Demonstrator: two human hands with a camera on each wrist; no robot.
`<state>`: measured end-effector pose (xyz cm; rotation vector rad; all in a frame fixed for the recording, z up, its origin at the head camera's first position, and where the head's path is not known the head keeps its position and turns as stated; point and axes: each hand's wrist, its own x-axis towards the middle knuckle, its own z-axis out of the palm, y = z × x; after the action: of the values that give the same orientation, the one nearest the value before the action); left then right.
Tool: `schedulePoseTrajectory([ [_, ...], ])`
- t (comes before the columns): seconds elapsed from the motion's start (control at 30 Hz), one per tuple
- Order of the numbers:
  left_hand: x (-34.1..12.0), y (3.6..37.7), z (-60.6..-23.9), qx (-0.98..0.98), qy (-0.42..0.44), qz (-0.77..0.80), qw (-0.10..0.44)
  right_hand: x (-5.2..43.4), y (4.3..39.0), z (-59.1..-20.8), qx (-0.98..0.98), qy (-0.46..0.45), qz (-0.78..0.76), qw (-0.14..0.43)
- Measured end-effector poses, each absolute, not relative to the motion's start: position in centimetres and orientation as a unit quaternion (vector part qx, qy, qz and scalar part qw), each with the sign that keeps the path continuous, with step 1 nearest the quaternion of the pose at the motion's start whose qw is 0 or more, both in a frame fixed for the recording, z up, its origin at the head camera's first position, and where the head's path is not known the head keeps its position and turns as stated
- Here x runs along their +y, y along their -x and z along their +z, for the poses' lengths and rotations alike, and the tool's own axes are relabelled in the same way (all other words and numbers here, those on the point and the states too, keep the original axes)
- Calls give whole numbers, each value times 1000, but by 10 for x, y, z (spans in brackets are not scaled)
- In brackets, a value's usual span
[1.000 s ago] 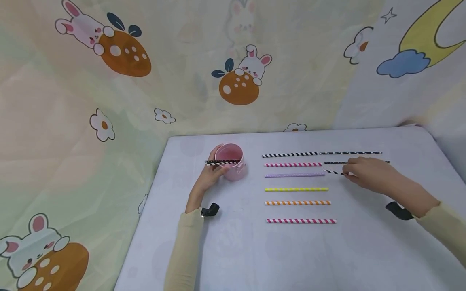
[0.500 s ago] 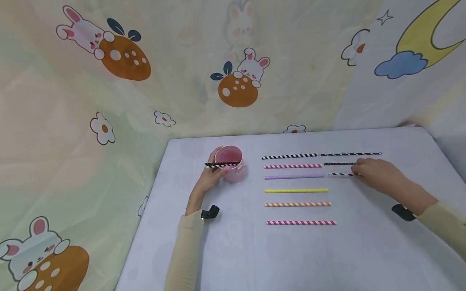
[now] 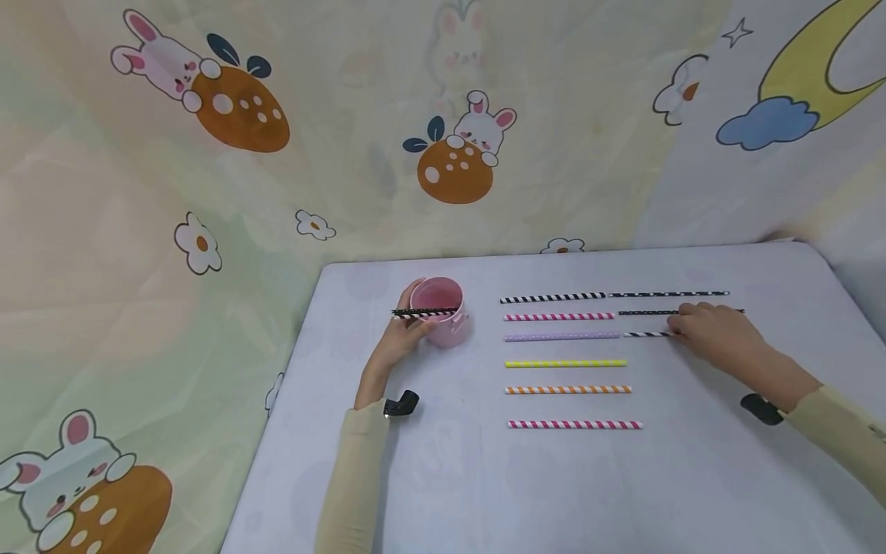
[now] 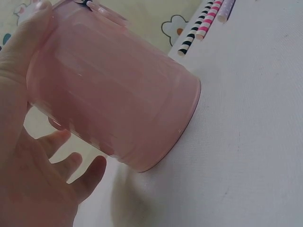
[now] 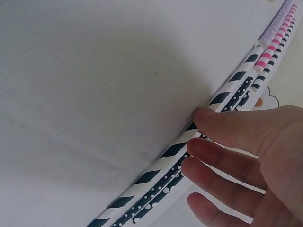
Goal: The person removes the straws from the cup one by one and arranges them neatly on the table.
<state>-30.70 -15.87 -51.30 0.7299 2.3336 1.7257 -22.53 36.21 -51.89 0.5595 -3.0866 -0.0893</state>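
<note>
We've got soft, even light in head view; wrist views dimmer, greyer. We see soft-edged shadows on the table (image 3: 457, 485) by left sleeve (image 3: 354, 473) and pink cup (image 4: 113, 90).

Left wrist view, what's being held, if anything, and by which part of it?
The cup; the left hand grips it by its side.

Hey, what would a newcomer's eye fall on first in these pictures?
Probably the large cartoon rabbits printed on the backdrop around the table. Next, the pink cup in the left hand, toward the table's left. Then the bright straws laid parallel mid-table, with the right hand pinching a black-and-white striped straw just right of them.
</note>
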Motion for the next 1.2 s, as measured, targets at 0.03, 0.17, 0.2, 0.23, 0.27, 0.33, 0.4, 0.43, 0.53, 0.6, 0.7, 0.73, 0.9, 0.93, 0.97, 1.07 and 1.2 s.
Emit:
schedulePoseTrajectory([
  [0.03, -158, 307, -513, 776, -244, 577, 74, 362, 225, -519, -983, -178, -30, 2],
  [0.17, -158, 307, -513, 778, -243, 575, 68, 362, 224, -517, -984, -177, -32, -2],
  [0.2, -158, 307, -513, 779, -243, 575, 67, 362, 224, -517, -984, -177, -31, -2],
  [0.23, -157, 307, -513, 779, -244, 574, 66, 362, 224, -516, -984, -175, -31, -3],
  [0.27, -157, 307, -513, 779, -245, 573, 65, 361, 224, -516, -984, -175, -30, -1],
  [0.33, -157, 307, -513, 779, -246, 573, 63, 362, 224, -516, -984, -176, -27, 0],
  [0.4, -157, 308, -513, 778, -249, 574, 62, 362, 224, -517, -984, -176, -25, 2],
  [0.43, -157, 308, -514, 777, -250, 575, 61, 363, 224, -518, -984, -176, -24, 2],
  [0.53, -158, 308, -514, 774, -253, 577, 59, 364, 225, -518, -984, -174, -21, -2],
  [0.6, -158, 308, -514, 773, -254, 578, 61, 365, 225, -518, -985, -174, -18, -6],
  [0.7, -158, 308, -515, 774, -250, 578, 65, 366, 224, -516, -985, -172, -11, -9],
  [0.73, -158, 308, -515, 776, -247, 577, 67, 367, 224, -515, -985, -172, -10, -10],
  [0.9, -158, 307, -515, 775, -242, 580, 71, 367, 223, -512, -985, -170, -4, -14],
  [0.93, -158, 307, -515, 773, -243, 581, 71, 367, 223, -512, -985, -169, -3, -15],
  [0.97, -158, 308, -515, 772, -244, 583, 70, 366, 223, -512, -986, -167, -2, -17],
  [1.07, -158, 308, -516, 767, -249, 588, 69, 366, 223, -512, -987, -162, 0, -21],
  [1.2, -158, 308, -516, 764, -249, 591, 72, 365, 224, -511, -988, -154, 1, -27],
])
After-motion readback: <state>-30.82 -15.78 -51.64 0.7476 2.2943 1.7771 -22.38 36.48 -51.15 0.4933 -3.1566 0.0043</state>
